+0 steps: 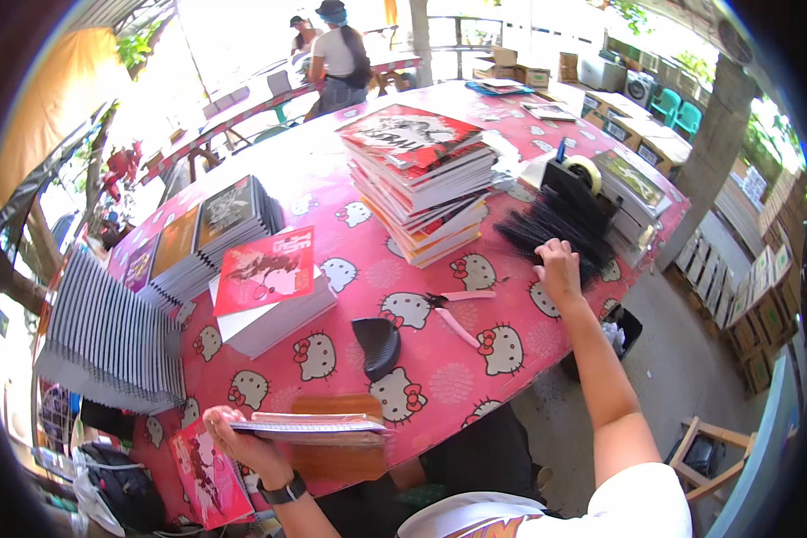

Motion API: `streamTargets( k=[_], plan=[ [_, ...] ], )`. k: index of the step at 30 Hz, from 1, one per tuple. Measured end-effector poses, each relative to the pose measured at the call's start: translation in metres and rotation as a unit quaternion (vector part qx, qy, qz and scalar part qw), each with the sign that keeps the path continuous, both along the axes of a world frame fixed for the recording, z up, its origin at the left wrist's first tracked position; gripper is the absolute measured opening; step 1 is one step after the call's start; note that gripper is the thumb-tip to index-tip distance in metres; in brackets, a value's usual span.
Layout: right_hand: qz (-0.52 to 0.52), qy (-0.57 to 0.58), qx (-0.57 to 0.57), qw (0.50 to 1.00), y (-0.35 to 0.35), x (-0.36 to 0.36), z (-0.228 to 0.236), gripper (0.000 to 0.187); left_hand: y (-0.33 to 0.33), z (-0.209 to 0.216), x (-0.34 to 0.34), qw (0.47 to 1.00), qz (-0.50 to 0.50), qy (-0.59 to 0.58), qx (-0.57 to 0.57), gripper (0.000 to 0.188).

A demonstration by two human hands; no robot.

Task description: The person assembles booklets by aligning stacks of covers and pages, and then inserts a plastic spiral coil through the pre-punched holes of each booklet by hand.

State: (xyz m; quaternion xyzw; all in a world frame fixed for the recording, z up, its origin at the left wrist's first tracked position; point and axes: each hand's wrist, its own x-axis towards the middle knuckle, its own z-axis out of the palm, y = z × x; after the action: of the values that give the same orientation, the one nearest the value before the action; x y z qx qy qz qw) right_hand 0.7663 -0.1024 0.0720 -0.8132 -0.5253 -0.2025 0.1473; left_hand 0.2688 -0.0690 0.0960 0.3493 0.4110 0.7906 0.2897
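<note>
My left hand (247, 439), a dark watch on its wrist, is closed on the edge of a thin notebook (318, 429), held nearly level above a brown wooden board (341, 462). To the right, my right hand (560, 269) reaches the near side of a heap of black plastic binding coils (547, 229). Its fingers are bent and pinched at the coils; exactly how many it grips is hidden. Between my hands lie pliers with pink handles (457, 314) and a curved black block (377, 348).
A tall stack of red-covered books (417, 170) stands mid-table. At left are a red-topped pile (269, 278), dark-covered notebooks (215, 224) and a high stack of coil-bound notebooks (108, 332). A tape dispenser (578, 179) sits beyond the coils. Two people are at a farther table.
</note>
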Motion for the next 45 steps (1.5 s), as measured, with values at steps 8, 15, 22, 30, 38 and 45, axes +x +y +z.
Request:
streamTargets(
  k=[8,15,22,30,38,45],
  plan=[
    [0.107,0.071,0.054,0.990,-0.009,0.020,0.004,0.014,-0.024,0.034,-0.004,0.960,-0.260,0.017,-0.107,0.039],
    [0.099,0.266,0.093,0.954,-0.033,-0.033,0.058,0.030,-0.061,0.050,0.016,0.915,-0.012,0.402,-0.029,0.066],
    [0.194,0.254,0.293,0.901,-0.031,-0.063,0.065,0.027,-0.073,0.053,0.081,0.702,-0.130,0.700,0.018,0.049],
    [0.244,0.324,0.249,0.879,-0.010,0.000,0.056,0.030,-0.078,0.046,0.092,0.738,-0.048,0.671,0.051,0.030],
    [0.255,0.380,0.218,0.862,-0.035,-0.071,0.099,0.041,-0.077,0.042,0.100,0.717,-0.054,0.689,0.091,0.024],
    [0.447,0.402,0.041,0.798,-0.063,-0.193,0.103,0.027,-0.073,0.068,0.079,0.746,-0.208,0.625,0.096,0.032]
  ],
)
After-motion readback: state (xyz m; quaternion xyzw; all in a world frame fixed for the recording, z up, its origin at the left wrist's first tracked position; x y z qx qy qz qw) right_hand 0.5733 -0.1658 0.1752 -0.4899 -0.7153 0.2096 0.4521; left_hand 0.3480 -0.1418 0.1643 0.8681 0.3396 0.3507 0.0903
